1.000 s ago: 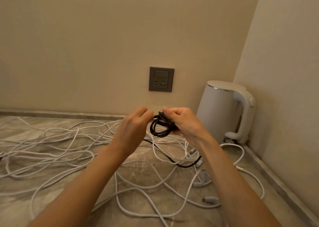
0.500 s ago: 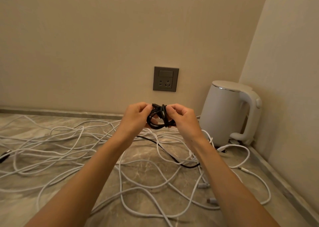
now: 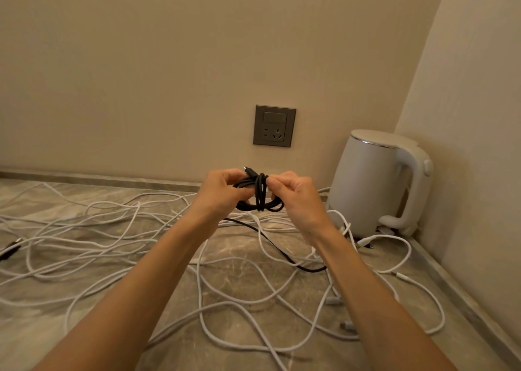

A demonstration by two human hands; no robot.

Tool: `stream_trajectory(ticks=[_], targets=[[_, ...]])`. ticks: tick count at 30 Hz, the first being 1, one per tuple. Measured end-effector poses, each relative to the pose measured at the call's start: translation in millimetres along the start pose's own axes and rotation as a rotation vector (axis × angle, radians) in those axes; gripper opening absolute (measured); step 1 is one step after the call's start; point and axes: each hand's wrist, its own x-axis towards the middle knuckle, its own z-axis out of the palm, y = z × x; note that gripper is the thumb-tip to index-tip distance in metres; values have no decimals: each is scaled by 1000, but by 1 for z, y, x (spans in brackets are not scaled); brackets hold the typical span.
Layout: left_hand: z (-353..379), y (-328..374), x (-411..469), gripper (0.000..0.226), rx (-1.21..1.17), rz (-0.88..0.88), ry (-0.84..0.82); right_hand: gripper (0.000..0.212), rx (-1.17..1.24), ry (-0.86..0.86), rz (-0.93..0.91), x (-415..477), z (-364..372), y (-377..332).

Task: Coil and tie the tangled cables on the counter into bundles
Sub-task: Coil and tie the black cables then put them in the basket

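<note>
A white kettle [image 3: 375, 181] stands in the corner beside a grey wall socket [image 3: 274, 126], and loose white cables [image 3: 112, 229] sprawl across the marble counter [image 3: 239, 274] under both forearms. Held up above that mess, the black cable [image 3: 260, 193] is a small coil wrapped crosswise with its own turns, one plug poking up, a tail trailing down to the counter. The left hand [image 3: 218, 193] and right hand [image 3: 298, 198] each pinch a side of it.

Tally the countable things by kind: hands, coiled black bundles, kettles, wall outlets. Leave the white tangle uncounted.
hands: 2 (left hand, right hand)
coiled black bundle: 1, held by both hands
kettle: 1
wall outlet: 1
total: 5
</note>
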Motion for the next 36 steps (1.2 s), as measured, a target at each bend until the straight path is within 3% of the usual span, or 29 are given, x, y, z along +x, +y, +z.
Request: stream_trajectory(ticks=[8,15,19,29,36], targets=[[-4,1,-1,19,1,-5,3,23,112,-22,8,-4,9,5],[-6,5,4,15,-151,-64,-76,23,603,29,221,0,-1,5],[-4,3,1,11,-161,-141,-100,16,635,25,243,-1,-1,5],[0,1,2,10,4,-13,-12,18,604,-167,305,-1,1,7],[-4,-2,5,23,50,-24,-31,28,761,-70,334,2,6,6]])
